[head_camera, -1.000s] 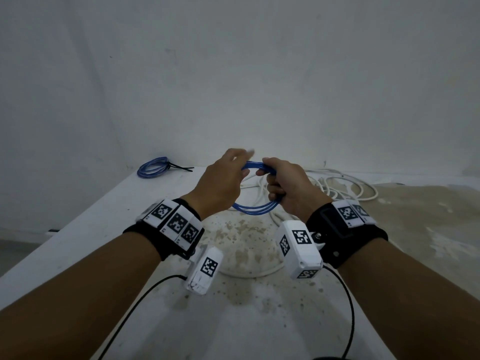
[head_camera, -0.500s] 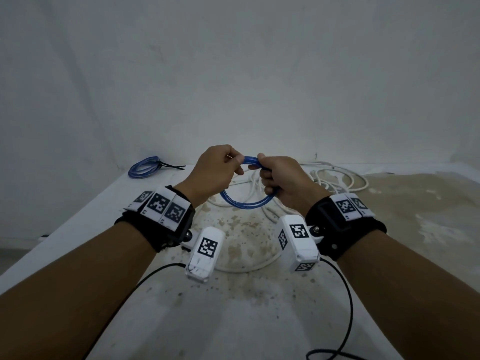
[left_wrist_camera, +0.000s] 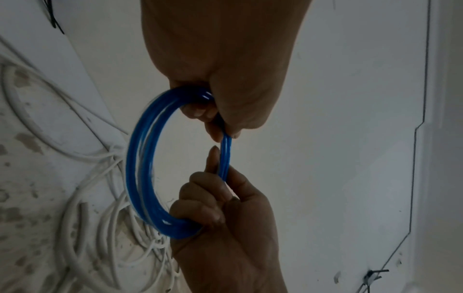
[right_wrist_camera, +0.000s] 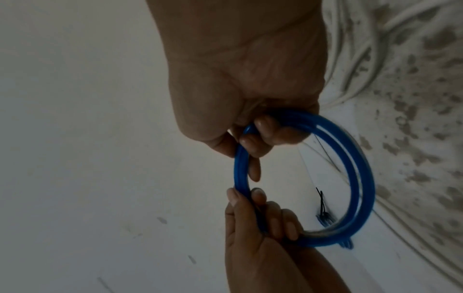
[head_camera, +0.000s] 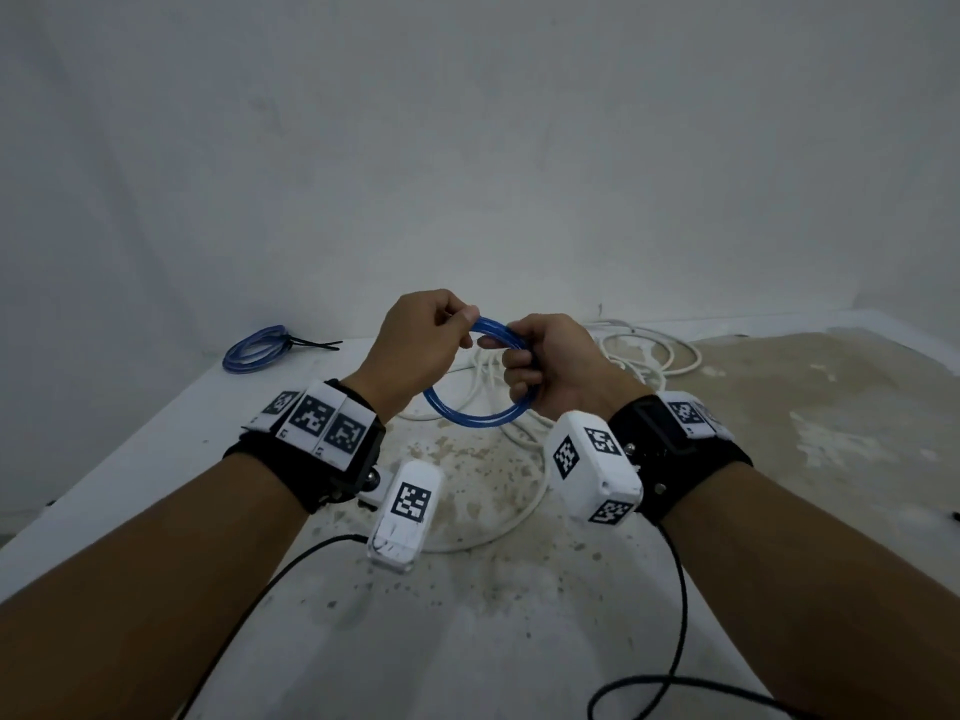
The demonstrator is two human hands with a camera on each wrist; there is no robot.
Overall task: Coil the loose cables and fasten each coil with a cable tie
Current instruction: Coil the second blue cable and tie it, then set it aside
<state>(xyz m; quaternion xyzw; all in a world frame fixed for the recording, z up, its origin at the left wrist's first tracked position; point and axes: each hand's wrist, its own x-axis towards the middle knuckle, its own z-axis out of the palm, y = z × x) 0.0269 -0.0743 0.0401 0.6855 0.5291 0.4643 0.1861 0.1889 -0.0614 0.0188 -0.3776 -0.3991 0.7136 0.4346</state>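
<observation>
A small blue cable coil (head_camera: 478, 420) of a few loops hangs above the table between both hands. My left hand (head_camera: 457, 319) pinches the coil's top strand between thumb and fingertips, and its other fingers curl round the loops. My right hand (head_camera: 511, 366) grips the coil's right side in a fist. In the left wrist view the blue coil (left_wrist_camera: 140, 168) shows with the left hand (left_wrist_camera: 215, 119) above and the right hand (left_wrist_camera: 213, 190) below. The right wrist view has the blue coil (right_wrist_camera: 360, 178) with the right hand (right_wrist_camera: 250, 142) on top and the left hand (right_wrist_camera: 250, 202) underneath.
A second blue coil (head_camera: 257, 349) bound with a black cable tie (head_camera: 314, 344) lies at the table's far left by the wall. Loose white cables (head_camera: 649, 350) sprawl under and behind the hands. The stained white table (head_camera: 156, 459) drops off at the left. Black wrist-camera leads (head_camera: 675, 641) trail near me.
My left fingers, stretched over the coil's top a second ago, have curled and now pinch the strand. The right hand kept its grip throughout.
</observation>
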